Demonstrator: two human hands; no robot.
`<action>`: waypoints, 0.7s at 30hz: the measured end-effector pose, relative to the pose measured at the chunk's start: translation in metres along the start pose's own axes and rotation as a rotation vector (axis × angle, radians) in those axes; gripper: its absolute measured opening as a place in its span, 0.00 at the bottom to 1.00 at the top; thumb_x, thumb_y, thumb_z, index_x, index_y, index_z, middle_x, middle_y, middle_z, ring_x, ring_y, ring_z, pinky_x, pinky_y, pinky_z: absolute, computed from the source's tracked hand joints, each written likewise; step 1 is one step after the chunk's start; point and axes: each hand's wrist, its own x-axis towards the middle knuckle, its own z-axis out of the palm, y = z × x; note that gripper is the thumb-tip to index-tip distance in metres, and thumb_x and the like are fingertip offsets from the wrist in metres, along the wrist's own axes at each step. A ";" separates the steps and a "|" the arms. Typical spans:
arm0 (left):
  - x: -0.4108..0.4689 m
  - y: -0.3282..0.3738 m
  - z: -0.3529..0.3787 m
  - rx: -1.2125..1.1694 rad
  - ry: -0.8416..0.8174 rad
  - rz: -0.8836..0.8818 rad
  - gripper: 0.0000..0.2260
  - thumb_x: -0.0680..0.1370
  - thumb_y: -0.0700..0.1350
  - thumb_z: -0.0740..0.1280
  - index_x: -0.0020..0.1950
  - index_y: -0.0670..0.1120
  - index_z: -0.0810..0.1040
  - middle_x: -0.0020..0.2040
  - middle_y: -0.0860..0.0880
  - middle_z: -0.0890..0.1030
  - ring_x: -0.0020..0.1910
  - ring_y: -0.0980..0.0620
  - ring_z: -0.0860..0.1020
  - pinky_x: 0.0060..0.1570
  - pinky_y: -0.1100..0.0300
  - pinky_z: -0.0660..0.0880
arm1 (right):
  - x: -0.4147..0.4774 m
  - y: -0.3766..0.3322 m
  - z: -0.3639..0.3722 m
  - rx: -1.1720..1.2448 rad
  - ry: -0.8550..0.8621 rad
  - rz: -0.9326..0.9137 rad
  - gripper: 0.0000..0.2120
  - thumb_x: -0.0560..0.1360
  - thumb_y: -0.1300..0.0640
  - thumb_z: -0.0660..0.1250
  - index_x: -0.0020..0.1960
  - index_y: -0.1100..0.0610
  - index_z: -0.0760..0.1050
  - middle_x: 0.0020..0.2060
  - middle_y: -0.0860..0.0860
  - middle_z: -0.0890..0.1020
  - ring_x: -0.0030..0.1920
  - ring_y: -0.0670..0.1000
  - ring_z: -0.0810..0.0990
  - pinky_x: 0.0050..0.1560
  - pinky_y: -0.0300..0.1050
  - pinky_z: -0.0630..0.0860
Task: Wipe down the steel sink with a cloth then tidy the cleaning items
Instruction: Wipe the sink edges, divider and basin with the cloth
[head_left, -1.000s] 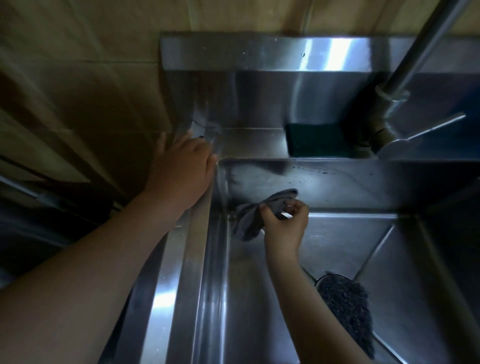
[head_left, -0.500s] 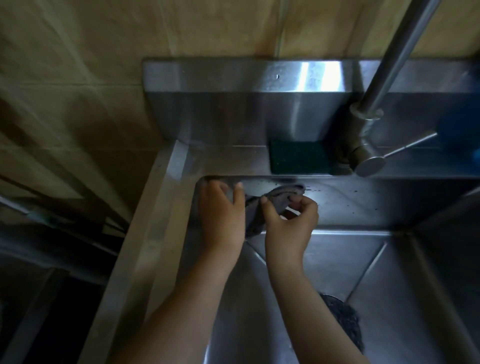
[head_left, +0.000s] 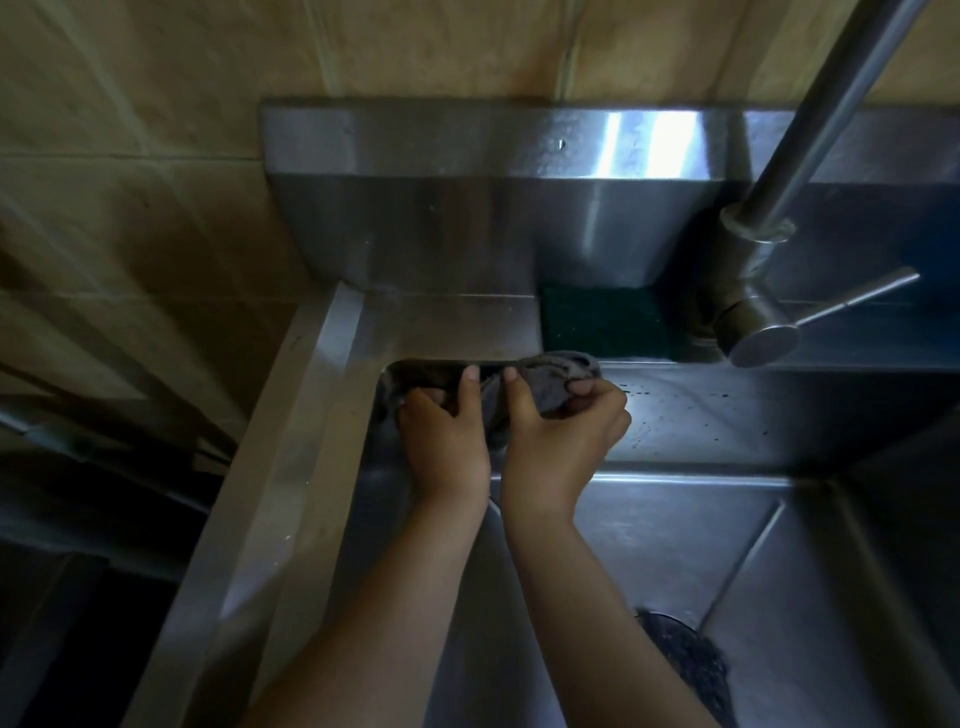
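A grey cloth (head_left: 550, 382) is bunched against the back left corner of the steel sink (head_left: 727, 431), just under its rim. My right hand (head_left: 561, 431) grips the cloth's right part, thumb and fingers curled round it. My left hand (head_left: 447, 436) holds the cloth's left end in the corner, with its thumb up beside the right thumb. Much of the cloth is hidden behind both hands.
A dark green scouring pad (head_left: 602, 325) lies on the back ledge, left of the steel tap (head_left: 753, 291) with its side lever. A dark scrubber (head_left: 691, 670) sits on the basin floor by the drain. Tiled wall lies behind and to the left.
My left hand left the sink's left rim, came down into the basin and took the cloth beside the right hand. Both hands and the cloth have since risen to the back corner's rim.
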 end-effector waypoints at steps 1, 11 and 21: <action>0.000 -0.002 0.001 -0.011 -0.005 -0.001 0.13 0.77 0.52 0.63 0.48 0.42 0.71 0.55 0.41 0.74 0.54 0.44 0.73 0.45 0.65 0.63 | 0.000 0.003 0.001 0.004 0.006 0.012 0.21 0.66 0.56 0.76 0.48 0.54 0.65 0.49 0.48 0.66 0.49 0.46 0.73 0.48 0.35 0.72; 0.003 -0.020 0.011 -0.050 0.008 0.038 0.13 0.75 0.51 0.67 0.44 0.43 0.67 0.46 0.46 0.72 0.50 0.47 0.73 0.42 0.65 0.63 | 0.014 0.059 -0.005 -0.106 0.022 0.071 0.21 0.66 0.59 0.76 0.47 0.58 0.64 0.51 0.55 0.68 0.46 0.48 0.68 0.46 0.34 0.68; 0.007 -0.026 0.014 -0.030 0.026 0.091 0.18 0.74 0.51 0.68 0.52 0.37 0.71 0.53 0.38 0.76 0.55 0.42 0.73 0.55 0.54 0.69 | 0.027 0.103 -0.015 -0.197 0.055 0.218 0.21 0.64 0.59 0.77 0.46 0.57 0.66 0.48 0.54 0.69 0.55 0.60 0.71 0.56 0.54 0.72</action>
